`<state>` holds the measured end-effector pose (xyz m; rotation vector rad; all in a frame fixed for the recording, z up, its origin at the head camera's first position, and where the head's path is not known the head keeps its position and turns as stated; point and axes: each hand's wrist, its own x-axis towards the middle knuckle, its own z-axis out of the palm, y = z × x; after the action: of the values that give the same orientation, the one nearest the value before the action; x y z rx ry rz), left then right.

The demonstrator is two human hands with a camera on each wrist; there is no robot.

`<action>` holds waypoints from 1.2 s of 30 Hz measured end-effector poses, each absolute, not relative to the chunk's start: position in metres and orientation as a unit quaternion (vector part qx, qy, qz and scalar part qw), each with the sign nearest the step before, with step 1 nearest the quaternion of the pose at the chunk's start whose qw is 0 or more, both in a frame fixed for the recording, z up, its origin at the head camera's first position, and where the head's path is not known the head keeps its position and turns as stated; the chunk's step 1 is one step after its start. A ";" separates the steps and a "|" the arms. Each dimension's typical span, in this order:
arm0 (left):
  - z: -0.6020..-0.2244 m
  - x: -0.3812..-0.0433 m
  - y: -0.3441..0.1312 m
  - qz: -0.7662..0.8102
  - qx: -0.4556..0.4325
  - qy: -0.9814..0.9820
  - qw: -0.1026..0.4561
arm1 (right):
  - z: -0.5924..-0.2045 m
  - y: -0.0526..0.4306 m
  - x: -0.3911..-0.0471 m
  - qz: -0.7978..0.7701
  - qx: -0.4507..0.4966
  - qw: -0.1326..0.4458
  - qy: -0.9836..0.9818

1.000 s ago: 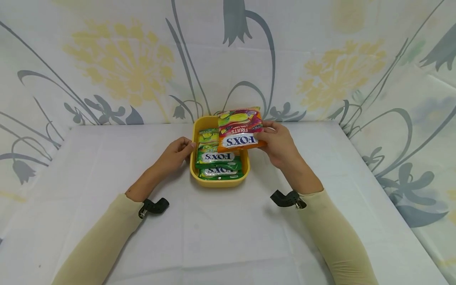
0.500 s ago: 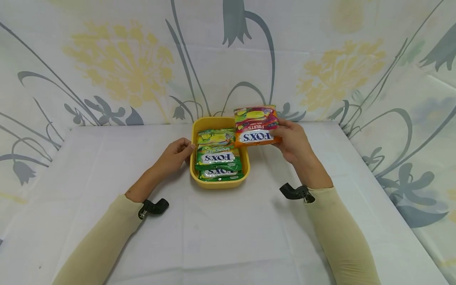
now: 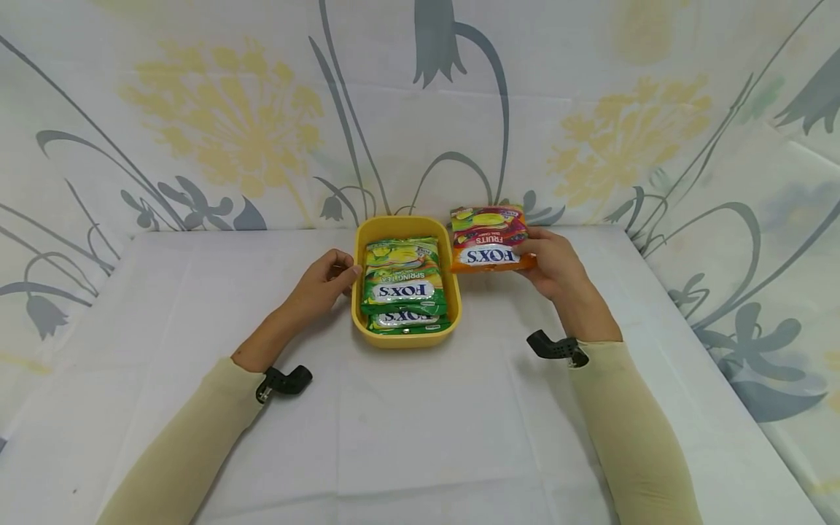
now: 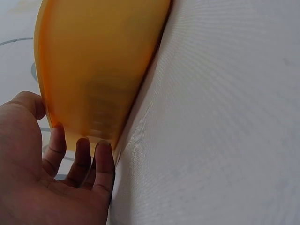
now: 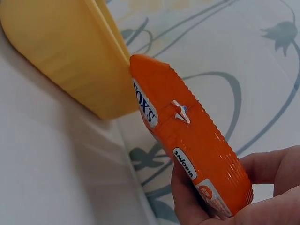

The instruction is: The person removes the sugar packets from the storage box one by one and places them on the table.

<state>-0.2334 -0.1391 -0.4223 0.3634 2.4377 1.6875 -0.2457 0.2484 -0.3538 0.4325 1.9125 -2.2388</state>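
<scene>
In the head view a yellow tub (image 3: 407,340) stands near the back of the white table. Inside it lie green candy bags marked FOX'S, the upper one a Spring Tea bag (image 3: 403,273) overlapping a lower green candy bag (image 3: 405,321). My left hand (image 3: 321,283) holds the tub at its left side, thumb at the rim and fingertips on the outer wall (image 4: 101,61). To the right of the tub, my right hand (image 3: 554,262) pinches a red and orange Fox's Fruits candy bag (image 3: 487,237) by its right side. The orange bottom (image 5: 192,136) of that bag faces the right wrist camera.
White cloth covers the table (image 3: 420,437). A floral-patterned curtain (image 3: 380,109) rises right behind the tub and continues along both sides. Each wrist wears a black camera mount, such as the right mount (image 3: 554,345).
My right hand has carried the Fruits candy bag from above the tub to its right side, then slightly down. The Spring Tea bag is now uncovered. My left hand has stayed at the tub.
</scene>
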 end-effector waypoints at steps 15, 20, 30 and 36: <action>-0.426 -0.235 -0.141 0.558 0.111 0.818 0.079 | -0.376 0.264 -0.259 -0.744 0.183 0.101 0.635; -0.425 -0.235 -0.140 0.565 0.112 0.814 0.080 | -0.385 0.264 -0.263 -0.735 0.177 0.107 0.645; -0.423 -0.234 -0.141 0.559 0.110 0.818 0.083 | -0.398 0.266 -0.266 -0.713 0.172 0.105 0.672; -0.425 -0.235 -0.141 0.557 0.111 0.819 0.084 | -0.398 0.269 -0.264 -0.624 0.147 0.085 0.763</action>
<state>-0.2348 -0.1407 -0.4246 0.3299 2.4426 1.6629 -0.2637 0.2694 -0.3985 0.4373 2.2752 -1.8594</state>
